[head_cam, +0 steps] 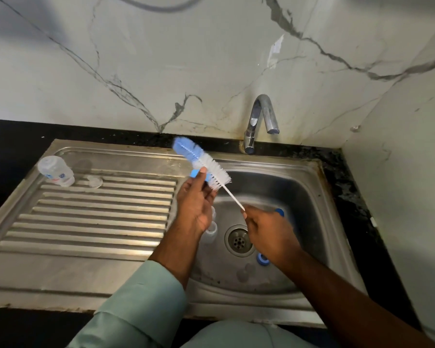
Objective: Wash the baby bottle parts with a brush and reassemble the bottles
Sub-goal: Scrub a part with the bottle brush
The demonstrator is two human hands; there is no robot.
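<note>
Brush [203, 164] mid-frame | right hand [266, 229] grip pinches its stem | left hand [195, 199] grip pinches blue ring [197, 173] | advice: work bristles around ring over sink [319, 177].

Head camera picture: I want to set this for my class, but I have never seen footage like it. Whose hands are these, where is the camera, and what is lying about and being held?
There is no machine here. The one picture comes from a camera worn on a person's head, looking forward and down, so both arms reach in from the bottom.

The left hand pinches a small blue bottle part. The right hand holds the thin handle of a bottle brush, whose blue and white bristles rest against that part.

Below is a steel sink with a tap that shows no running water. In the basin lie a blue ring and a clear part, half hidden. On the ribbed draining board a clear bottle lies on its side.
</note>
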